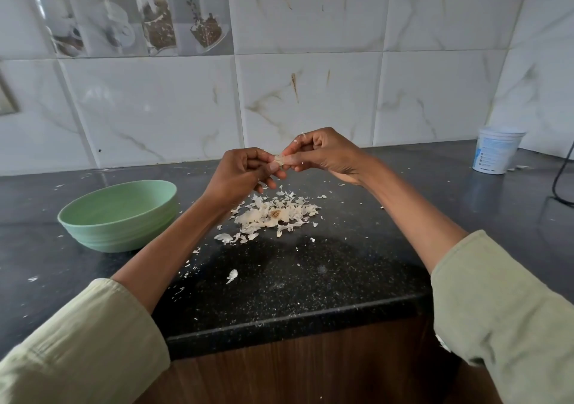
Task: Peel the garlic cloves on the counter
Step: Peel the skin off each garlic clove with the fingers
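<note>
Midair, garlic clove (279,160) pinched between left hand (245,170) and right hand (323,153) fingertips.

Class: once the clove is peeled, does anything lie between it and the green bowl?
Nothing visible blocks it. Both hands, left hand and right hand, pinch the garlic clove above the counter; the green bowl sits open at left.

left hand (245,170) + right hand (323,153) pinch garlic clove (279,160) | above skins pile (273,214)
</note>
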